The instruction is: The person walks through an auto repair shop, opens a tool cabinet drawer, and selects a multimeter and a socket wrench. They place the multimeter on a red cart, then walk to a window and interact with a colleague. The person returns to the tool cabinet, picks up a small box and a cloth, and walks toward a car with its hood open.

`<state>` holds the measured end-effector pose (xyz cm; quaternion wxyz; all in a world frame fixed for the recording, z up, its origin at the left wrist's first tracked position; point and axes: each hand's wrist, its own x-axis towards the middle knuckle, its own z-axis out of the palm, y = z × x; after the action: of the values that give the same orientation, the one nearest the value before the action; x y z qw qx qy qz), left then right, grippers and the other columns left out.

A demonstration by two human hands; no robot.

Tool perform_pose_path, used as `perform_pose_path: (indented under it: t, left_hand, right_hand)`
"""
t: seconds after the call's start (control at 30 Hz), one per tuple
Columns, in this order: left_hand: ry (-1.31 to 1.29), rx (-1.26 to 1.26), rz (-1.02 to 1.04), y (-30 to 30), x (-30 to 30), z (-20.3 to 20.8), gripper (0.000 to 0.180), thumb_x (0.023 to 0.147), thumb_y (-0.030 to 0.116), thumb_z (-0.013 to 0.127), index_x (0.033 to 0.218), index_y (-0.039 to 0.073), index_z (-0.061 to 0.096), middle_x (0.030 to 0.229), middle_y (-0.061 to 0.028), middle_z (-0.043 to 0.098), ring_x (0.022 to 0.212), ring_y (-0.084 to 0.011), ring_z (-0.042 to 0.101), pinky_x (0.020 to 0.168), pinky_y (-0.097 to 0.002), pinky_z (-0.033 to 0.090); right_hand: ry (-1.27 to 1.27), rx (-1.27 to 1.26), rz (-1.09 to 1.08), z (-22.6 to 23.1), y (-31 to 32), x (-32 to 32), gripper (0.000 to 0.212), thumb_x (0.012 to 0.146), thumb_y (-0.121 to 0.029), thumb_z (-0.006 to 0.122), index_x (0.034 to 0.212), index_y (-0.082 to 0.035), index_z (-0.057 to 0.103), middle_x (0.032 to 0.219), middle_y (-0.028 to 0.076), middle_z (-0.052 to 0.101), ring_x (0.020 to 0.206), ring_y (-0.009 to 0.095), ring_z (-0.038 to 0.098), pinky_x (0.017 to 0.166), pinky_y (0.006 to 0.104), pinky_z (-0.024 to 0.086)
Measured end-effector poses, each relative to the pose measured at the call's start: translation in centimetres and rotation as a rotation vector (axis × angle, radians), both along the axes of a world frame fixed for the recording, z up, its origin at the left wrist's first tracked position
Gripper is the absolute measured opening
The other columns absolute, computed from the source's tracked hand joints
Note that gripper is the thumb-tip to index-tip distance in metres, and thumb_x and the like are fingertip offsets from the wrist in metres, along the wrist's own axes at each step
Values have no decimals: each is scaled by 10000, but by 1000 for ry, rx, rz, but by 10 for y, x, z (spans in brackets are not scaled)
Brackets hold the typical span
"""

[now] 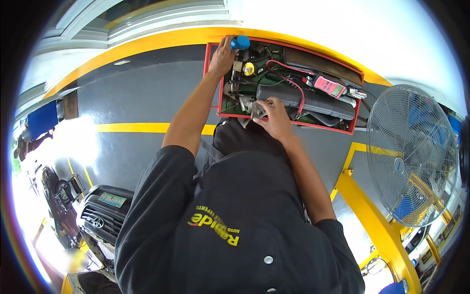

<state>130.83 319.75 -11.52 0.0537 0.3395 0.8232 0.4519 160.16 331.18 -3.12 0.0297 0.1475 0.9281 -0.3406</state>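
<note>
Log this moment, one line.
left hand: holding blue item | right hand: gripping grey item | at: red tray | inside: pink meter

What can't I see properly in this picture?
In the head view:
Grey piece: partly covered by the right hand; kind unclear.
Blue item: partly covered by the left hand.
Red tray: floor mostly hidden under its contents.
Black car: partly behind the dark sleeve.

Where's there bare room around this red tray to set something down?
Mostly the grey floor left of the red tray, beyond the yellow line. Another patch: the tray's near side, between the right hand and the yellow stand. Inside is crowded: black case, pink meter and round yellow item leave little room.
</note>
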Motion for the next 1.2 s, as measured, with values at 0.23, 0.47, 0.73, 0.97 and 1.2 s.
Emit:
perform_pose_path:
  t: [0.23, 0.47, 0.73, 0.97, 1.2]
  left_hand:
    - [-80, -129, 268, 14, 9, -10, 528, 949, 137, 753, 1421, 67, 526, 1354, -260, 587, 1181, -506, 639, 975, -559, 539]
    - [-450, -542, -111, -70, 85, 30, 377, 963, 258, 728, 1224, 0, 641, 1257, -221, 673, 1163, -478, 665, 946, -561, 564]
    - [-30, -738, -419, -110, 151, -4, 163, 940, 80, 628, 1078, 19, 689, 1127, -140, 725, 1140, -329, 679, 925, -455, 608]
    - [155, -526, -523, -84, 166, 5, 171, 842, 72, 682, 1003, 14, 674, 1048, -123, 698, 1095, -310, 670, 897, -439, 613]
    - [257, -282, -525, -13, 170, 11, 213, 802, 132, 747, 967, 45, 642, 983, -83, 672, 1028, -261, 669, 805, -387, 628]
  right_hand:
    - [-176, 103, 189, -50, -6, -20, 706, 851, -287, 871, 1469, -154, 557, 1267, 128, 585, 1205, 381, 623, 960, 490, 577]
    - [-229, 193, 341, -53, -9, -42, 618, 845, -263, 863, 1385, -160, 581, 1232, 116, 584, 1125, 373, 658, 863, 507, 622]
    - [-194, 200, 353, -50, 1, -32, 383, 885, -189, 798, 1230, -138, 640, 1185, 99, 601, 1074, 356, 672, 829, 511, 615]
    - [-32, 83, 159, -46, 23, 3, 248, 896, -24, 718, 1133, -50, 650, 1141, 136, 612, 1134, 369, 626, 928, 475, 560]
    - [201, 94, 39, -39, 36, 20, 217, 907, -14, 731, 1116, -31, 677, 1154, 156, 607, 1110, 374, 627, 939, 472, 541]
